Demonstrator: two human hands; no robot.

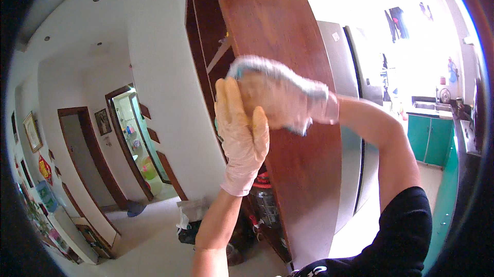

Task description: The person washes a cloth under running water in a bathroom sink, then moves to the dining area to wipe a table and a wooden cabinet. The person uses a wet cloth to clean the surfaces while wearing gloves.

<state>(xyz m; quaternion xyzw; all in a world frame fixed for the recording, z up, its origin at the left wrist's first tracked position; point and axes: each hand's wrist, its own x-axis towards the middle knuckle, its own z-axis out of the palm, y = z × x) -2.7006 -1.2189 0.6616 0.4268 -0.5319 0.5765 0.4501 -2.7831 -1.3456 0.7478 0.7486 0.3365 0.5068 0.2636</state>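
Note:
My right hand [276, 101], in a thin translucent glove, presses a white and teal cloth [262, 62] against the side panel of a tall reddish-brown wooden cabinet [266, 14]. Motion blurs this hand and the cloth. Directly to its left, my gloved left hand [241, 122] is raised at the cabinet's front edge, fingers upward and thumb apart. A small bit of green shows beside its outer edge. What lies under the left palm is hidden.
A grey refrigerator [339, 57] stands just right of the cabinet. Low in the cabinet is a dark glass jar with a red lid [264, 196]. Bags [191, 219] lie on the floor at its foot. Green kitchen cupboards [430, 138] are at far right, a doorway [142, 142] at left.

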